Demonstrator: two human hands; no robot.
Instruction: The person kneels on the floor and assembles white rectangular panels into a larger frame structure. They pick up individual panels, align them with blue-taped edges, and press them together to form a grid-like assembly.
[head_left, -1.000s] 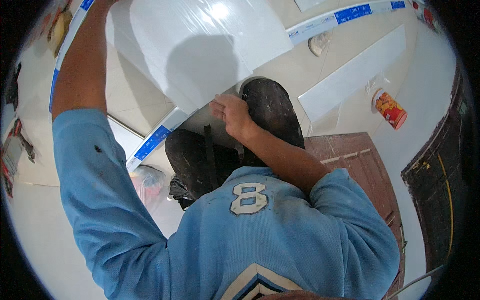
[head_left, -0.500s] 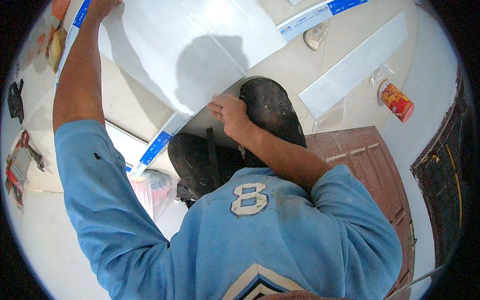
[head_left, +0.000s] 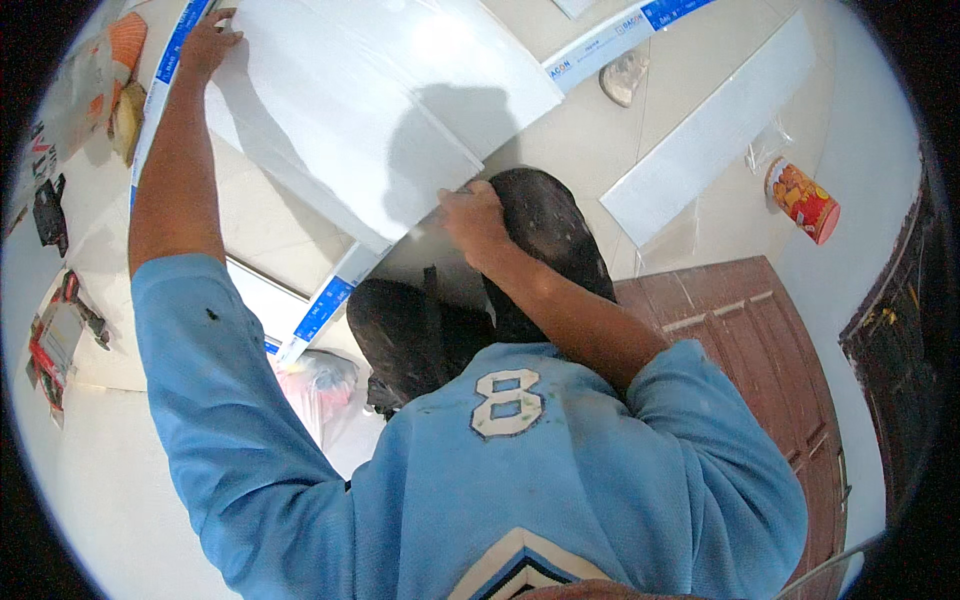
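Between our left grip [head_left: 207, 48] and our right grip [head_left: 474, 215] spreads the big white sheet [head_left: 350, 110], with the shadow of a head falling across it just beyond the right one. We have the left grip at the sheet's far left edge, fingers parted and touching it; whether they pinch that edge, we cannot tell. Our right grip is curled at the near edge, close beside our dark knee [head_left: 548, 225], and we cannot make out whether it clasps the sheet or something small.

Just left of the left grip runs a blue and white strip [head_left: 155, 125]. Beyond the right grip, to its right, a similar length [head_left: 605, 45] sticks out past the sheet, with a pale lump [head_left: 623, 78] beside it. Farther right of that grip we see a narrow white board [head_left: 712, 130] on the tiled floor [head_left: 565, 125], then a red and yellow tub [head_left: 802, 200]. Nearer to us, right of the same grip, is a brown door [head_left: 745, 340]. Down and left of it sits a clear plastic bag [head_left: 322, 395] with pinkish contents.
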